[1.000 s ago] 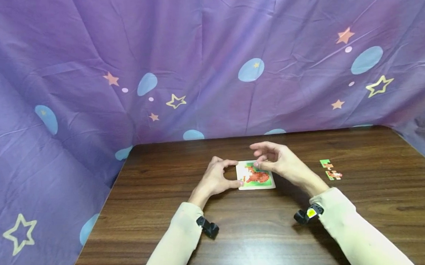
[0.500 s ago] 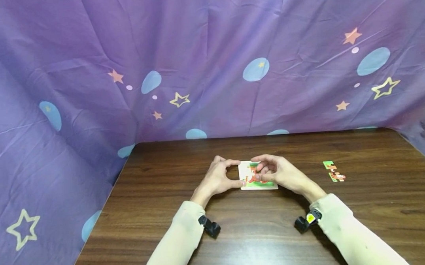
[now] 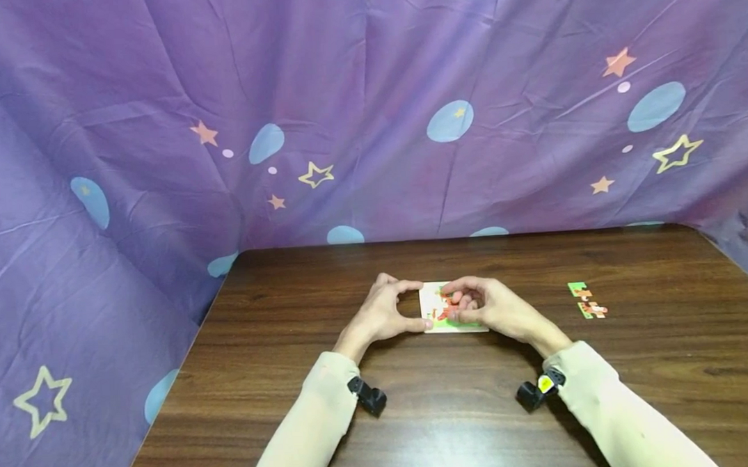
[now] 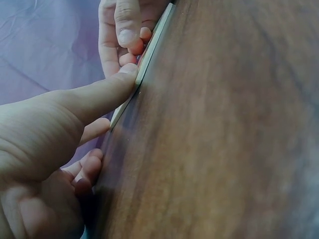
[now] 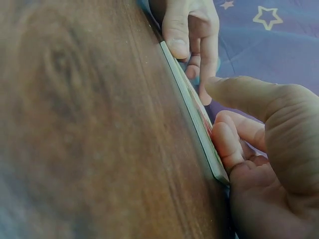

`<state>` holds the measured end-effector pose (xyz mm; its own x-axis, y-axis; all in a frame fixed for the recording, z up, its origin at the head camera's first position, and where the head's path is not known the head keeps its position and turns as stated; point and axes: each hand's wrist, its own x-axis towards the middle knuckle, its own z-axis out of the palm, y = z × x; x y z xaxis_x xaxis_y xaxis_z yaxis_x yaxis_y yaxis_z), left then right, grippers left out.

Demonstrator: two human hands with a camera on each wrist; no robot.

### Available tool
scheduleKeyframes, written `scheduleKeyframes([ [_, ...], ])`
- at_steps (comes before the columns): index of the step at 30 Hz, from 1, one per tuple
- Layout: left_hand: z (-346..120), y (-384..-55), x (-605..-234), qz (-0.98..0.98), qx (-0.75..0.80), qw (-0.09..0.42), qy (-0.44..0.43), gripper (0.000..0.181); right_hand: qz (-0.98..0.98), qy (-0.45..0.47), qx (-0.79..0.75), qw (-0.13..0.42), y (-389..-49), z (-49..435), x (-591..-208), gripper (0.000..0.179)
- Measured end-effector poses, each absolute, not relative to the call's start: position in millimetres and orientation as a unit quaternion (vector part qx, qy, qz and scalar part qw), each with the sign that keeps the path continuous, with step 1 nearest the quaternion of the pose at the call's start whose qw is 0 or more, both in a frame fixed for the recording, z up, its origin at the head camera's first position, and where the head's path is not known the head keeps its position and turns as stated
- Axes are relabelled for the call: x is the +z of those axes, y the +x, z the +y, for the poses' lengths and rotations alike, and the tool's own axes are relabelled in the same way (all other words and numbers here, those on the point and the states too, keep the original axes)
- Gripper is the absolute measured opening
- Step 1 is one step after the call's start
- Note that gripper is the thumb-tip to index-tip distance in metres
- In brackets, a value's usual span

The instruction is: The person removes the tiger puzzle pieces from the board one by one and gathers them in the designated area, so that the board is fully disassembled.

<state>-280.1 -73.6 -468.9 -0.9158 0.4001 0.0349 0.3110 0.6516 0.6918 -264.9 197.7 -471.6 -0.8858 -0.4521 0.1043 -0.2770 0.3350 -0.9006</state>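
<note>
A small square jigsaw board (image 3: 437,328) with a white border and an orange animal on green lies flat on the table. My left hand (image 3: 377,313) holds its left side, thumb at the near corner and forefinger at the far one. Over the board's right half, my right hand (image 3: 493,308) has its thumb and fingers bent loosely, hiding part of the picture. In the right wrist view, the curled fingertips of the right hand (image 5: 279,149) touch the face of the board (image 5: 192,114). I see no piece between its thumb and fingers.
Two joined-looking or close-lying jigsaw pieces, an upper green and orange piece (image 3: 578,289) and a lower one (image 3: 592,310), lie on the brown wooden table (image 3: 668,360) to the right. A purple star-patterned cloth (image 3: 369,122) hangs behind and at the left.
My right hand has come down from above the far part of the board onto its right half, covering more of the picture. The left hand keeps its hold. The camera view has shifted slightly.
</note>
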Motion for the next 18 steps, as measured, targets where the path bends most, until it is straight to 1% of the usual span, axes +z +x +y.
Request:
scheduleKeyframes([
  [5, -74, -285, -474, 0.909, 0.365, 0.068, 0.190, 0.091, 0.826, -0.232, -0.508, 0.071, -266, 197, -472, 0.046],
  [11, -78, -274, -458, 0.906, 0.355, 0.073, 0.218, 0.088, 0.832, -0.232, -0.499, 0.065, -265, 195, -471, 0.046],
  [15, -81, -274, -457, 0.906, 0.349, 0.076, 0.229, 0.089, 0.842, -0.236, -0.482, 0.057, -263, 194, -469, 0.046],
  [18, -81, -271, -453, 0.905, 0.352, 0.089, 0.224, 0.091, 0.853, -0.245, -0.458, 0.045, -262, 192, -469, 0.046],
])
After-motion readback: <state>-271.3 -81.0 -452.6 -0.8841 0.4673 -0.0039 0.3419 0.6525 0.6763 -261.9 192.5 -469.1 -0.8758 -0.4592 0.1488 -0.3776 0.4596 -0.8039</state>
